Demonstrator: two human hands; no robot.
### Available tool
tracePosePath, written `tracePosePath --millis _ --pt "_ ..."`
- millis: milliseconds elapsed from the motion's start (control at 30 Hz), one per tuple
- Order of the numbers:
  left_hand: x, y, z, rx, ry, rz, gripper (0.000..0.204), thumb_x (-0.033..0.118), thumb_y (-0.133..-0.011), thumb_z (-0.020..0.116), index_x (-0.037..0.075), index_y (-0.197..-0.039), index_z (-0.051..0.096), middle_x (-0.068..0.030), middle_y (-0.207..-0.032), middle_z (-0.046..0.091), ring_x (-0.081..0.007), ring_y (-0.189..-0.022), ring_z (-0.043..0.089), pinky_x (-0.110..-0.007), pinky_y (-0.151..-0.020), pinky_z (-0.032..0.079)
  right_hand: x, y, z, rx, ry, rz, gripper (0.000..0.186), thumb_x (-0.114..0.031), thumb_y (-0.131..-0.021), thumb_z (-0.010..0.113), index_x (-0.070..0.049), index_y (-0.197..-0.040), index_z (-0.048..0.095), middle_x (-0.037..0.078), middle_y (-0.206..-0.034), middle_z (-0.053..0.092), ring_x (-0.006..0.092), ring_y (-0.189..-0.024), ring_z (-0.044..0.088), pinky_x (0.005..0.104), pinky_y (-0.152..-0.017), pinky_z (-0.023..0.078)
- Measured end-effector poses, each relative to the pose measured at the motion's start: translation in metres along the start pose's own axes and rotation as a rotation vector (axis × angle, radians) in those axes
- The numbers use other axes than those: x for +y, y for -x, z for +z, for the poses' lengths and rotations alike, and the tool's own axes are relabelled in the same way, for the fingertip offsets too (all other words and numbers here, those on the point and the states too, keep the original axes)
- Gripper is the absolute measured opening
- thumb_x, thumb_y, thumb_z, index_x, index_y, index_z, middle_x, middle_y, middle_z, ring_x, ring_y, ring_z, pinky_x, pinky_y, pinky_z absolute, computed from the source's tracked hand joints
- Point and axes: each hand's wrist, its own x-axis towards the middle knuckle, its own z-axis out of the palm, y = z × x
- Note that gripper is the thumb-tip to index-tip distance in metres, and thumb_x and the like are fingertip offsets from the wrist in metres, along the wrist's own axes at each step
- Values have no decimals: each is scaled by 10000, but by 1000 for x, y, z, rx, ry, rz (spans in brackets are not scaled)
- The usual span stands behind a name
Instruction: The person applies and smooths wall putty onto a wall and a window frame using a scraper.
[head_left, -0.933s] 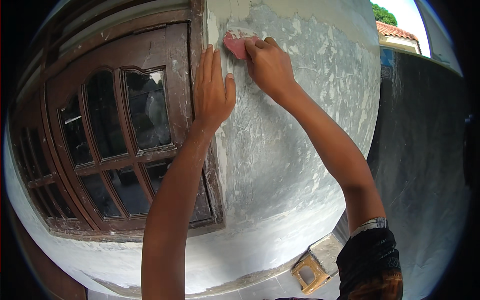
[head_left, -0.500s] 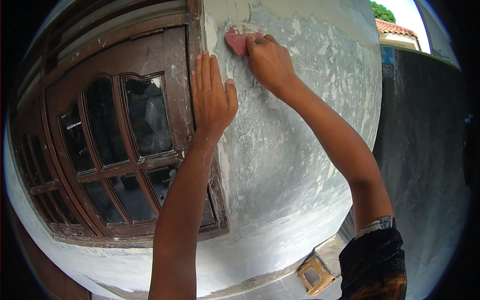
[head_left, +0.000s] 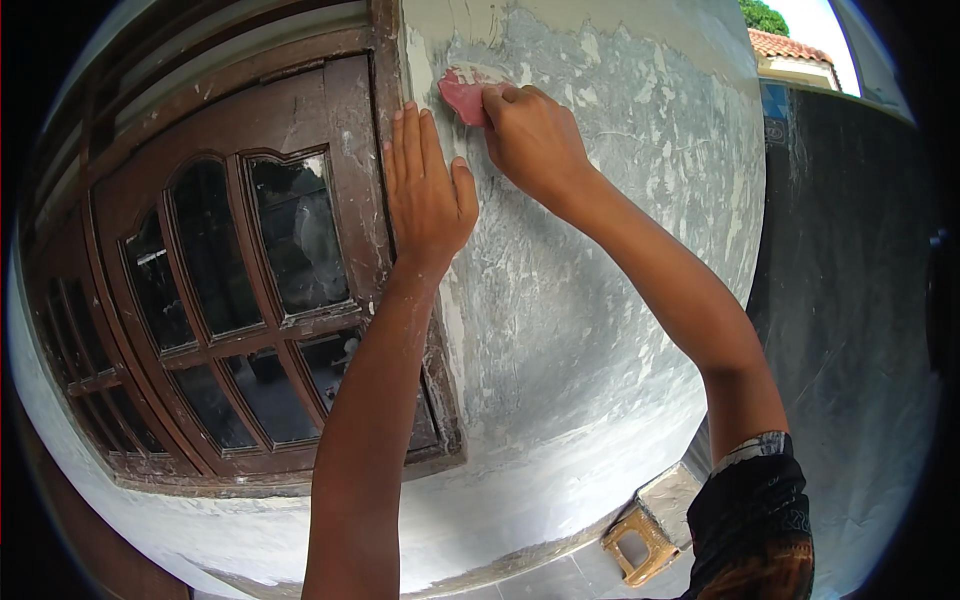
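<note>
In my right hand (head_left: 537,145) is a pinkish-red putty scraper (head_left: 463,97), its upper edge smeared with pale putty. Fingers and thumb pinch its right side, and its blade lies against the grey, patchy wall (head_left: 570,290). My left hand (head_left: 428,195) rests flat on the strip where the wall meets the brown wooden window frame (head_left: 385,110). Its fingers point up and the thumb is spread away from them. The scraper is a little above and to the right of the left fingertips.
Left of the hands is a brown wooden window (head_left: 240,250) with several dark panes. A worn yellowish stool (head_left: 640,545) stands low on the right, by the wall's foot. Farther right rises a dark wall (head_left: 850,300), with a tiled roof (head_left: 790,45) beyond it.
My right hand and the scraper have slid slightly down and to the left along the wall. My left hand stays pressed in nearly the same spot.
</note>
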Motion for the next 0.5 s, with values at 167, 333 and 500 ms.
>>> tracePosePath --millis 167,333,500 --pt "5 -3 5 58 30 31 580 120 -928 465 -137 -1439 364 -330 -1514 353 -453 -1442 309 -521 -1196 211 43 -57 -2 184 37 68 92 -59 -819 590 -17 -878 647 183 -840 681 412 -769 658 492 -678 539" --pt "2 -1 4 26 34 -4 619 150 -916 471 -126 -1455 345 -308 -1539 327 -424 -1466 289 -542 -1195 210 27 -30 10 42 142 46 107 2 -793 554 37 -868 621 209 -839 682 404 -780 669 483 -686 556" --pt "0 -1 1 51 38 -2 616 149 -915 469 -131 -1449 346 -308 -1529 340 -428 -1459 298 -539 -1194 213 3 -12 -4 -19 -16 45 106 -1 -804 565 2 -893 623 193 -812 667 408 -787 664 492 -686 547"
